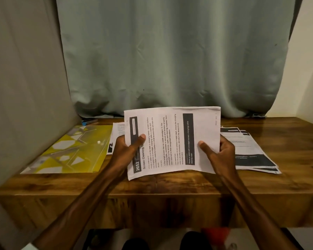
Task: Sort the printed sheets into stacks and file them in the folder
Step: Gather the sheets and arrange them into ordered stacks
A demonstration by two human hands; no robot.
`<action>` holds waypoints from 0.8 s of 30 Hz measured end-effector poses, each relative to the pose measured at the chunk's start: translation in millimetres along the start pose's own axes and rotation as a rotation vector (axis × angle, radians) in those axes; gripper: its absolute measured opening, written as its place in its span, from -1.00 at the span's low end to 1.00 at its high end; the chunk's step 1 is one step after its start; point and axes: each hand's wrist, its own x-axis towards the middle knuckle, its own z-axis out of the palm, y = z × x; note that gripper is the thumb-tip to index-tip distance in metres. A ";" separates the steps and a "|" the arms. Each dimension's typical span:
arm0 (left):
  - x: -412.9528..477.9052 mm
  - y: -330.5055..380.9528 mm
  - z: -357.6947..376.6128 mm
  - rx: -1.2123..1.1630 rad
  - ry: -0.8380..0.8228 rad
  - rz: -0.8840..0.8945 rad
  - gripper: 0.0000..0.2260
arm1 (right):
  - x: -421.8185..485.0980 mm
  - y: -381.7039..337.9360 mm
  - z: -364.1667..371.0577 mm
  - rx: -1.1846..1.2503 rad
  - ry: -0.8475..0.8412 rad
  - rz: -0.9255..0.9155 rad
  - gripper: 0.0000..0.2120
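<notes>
Left hand (126, 150) and right hand (219, 156) grip one sheaf (170, 141), long axis 9-to-3, header toward 9; one stack (118, 130) at 10, another stack (251, 150) at 3, one folder (70, 150) at 9.

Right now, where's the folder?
Head view: the yellow folder lies flat on the left side of the table, just left of the left hand gripping the sheets.

A wooden table (287, 179) with a glossy, grained top is seen set against a pale grey-green curtain (170, 60), whose creased hem is gathered along the table's far edge. The left side is closed off by a beige fabric panel (25, 78); a cream wall (311, 69) is seen at right. A small blue object (89, 121) is tucked into the back left corner, and something red (215, 233) is glimpsed beneath the table.
</notes>
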 end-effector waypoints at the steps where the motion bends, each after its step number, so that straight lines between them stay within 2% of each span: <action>1: 1.7 2.6 0.3 0.000 0.010 0.010 -0.88 | 0.7 -3.3 0.3 0.007 0.011 -0.013 -0.62; 4: -3.2 -1.7 4.5 0.035 0.017 0.032 -0.90 | -1.4 -1.5 0.5 0.027 0.019 -0.020 -0.64; 8: -17.1 -20.3 5.9 0.041 -0.057 0.038 -0.85 | -12.5 12.7 0.0 0.058 0.029 0.042 -0.65; 12: -10.9 -15.4 4.8 0.052 -0.049 0.100 -0.85 | -8.9 4.0 0.6 0.079 0.045 0.011 -0.65; 19: -4.9 -19.2 -5.3 0.236 -0.115 0.065 -0.78 | -13.1 10.8 0.6 0.030 0.000 0.060 -0.60; 21: 2.7 -1.1 -11.7 0.261 -0.150 0.022 -0.80 | -7.5 1.7 -1.3 0.002 -0.054 0.078 -0.59; 24: 22.1 30.9 -34.8 0.297 -0.275 -0.090 -0.74 | 2.3 -14.0 -6.1 0.178 -0.223 0.207 -0.68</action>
